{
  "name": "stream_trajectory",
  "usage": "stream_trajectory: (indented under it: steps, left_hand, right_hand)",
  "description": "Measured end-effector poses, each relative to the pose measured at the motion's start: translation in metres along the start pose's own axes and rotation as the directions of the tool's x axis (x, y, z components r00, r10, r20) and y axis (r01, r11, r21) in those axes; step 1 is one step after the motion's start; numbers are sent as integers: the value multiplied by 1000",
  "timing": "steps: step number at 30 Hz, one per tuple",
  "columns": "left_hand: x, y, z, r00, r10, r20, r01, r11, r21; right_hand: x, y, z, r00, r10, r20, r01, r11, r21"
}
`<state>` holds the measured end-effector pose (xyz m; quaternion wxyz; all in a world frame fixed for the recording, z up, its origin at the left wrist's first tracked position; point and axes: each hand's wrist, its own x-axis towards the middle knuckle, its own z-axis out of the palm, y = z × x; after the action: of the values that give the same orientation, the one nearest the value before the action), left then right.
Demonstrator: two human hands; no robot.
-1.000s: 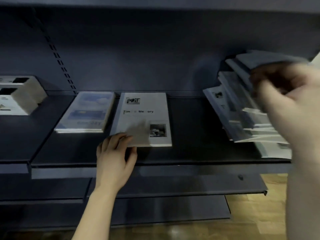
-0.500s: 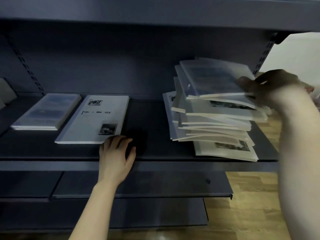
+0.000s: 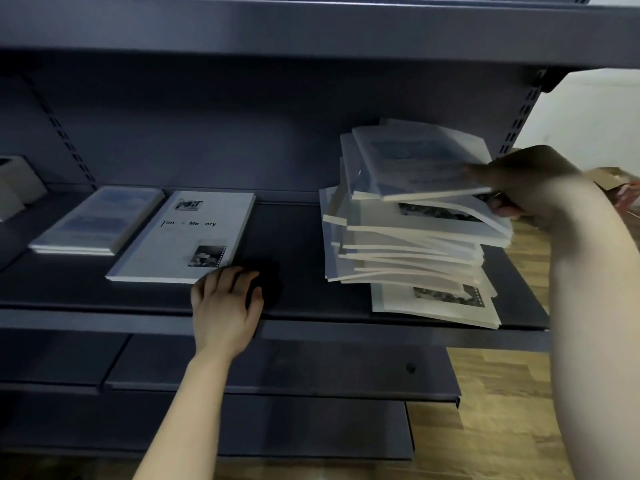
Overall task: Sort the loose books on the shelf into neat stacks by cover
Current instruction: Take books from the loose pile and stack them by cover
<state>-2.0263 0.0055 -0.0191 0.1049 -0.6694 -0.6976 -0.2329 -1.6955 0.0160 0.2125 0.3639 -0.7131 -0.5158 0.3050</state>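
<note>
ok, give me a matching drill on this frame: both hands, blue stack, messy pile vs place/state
1 left hand
2 right hand
3 blue-cover stack
4 messy pile

a right end of shelf, askew
b grips top book
c left of white book, flat
d rests at white book's near corner

Pairs: 1-d, 2-b, 3-c, 4-a

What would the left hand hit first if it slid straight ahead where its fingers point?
Probably the near right corner of the white Time Memory book, right at the fingertips of the left hand. Its thumb side faces only bare shelf toward the back panel, though depth is unclear.
</note>
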Motion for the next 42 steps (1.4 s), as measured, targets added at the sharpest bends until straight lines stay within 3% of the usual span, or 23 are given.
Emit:
stream_trajectory:
  steps: [2,6,9,12,21,26,33,42]
  left_hand:
    - [0,0,0,1000,-3,5,3,1000,1]
    - [0,0,0,1000,-8,4,7,1000,5]
    - [0,0,0,1000,-9,7,9,1000,4]
    - [-1,-1,0,1000,-6,18,6,1000,-1]
    - [-1,-9,-7,999,51,1,-50,990,-133]
    - [0,-42,-16,999,24,-34,-30,986,-166]
    - [13,-131,-37,999,-12,-37,6,987,-158]
    - [31,-240,-59,1000,21,-3,-21,989,-143]
  right_hand:
    - [13,18,-14,998,10,-59,-7,999,53]
    - [13,15,-11,996,-74,47,60,970,236]
    - [4,16,-10,989,-141,43,105,880,463]
    - [-6,16,0,984,-176,-7,149,810,567]
    - [-56,-6,47,928,-371,39,267,734,625]
    - [-75,-18,99,921,-365,136,207,754,624]
    - [-76,-27,213,941,-248,228,71,808,586]
    - [-90,-49,346,956,-52,288,-169,703,690]
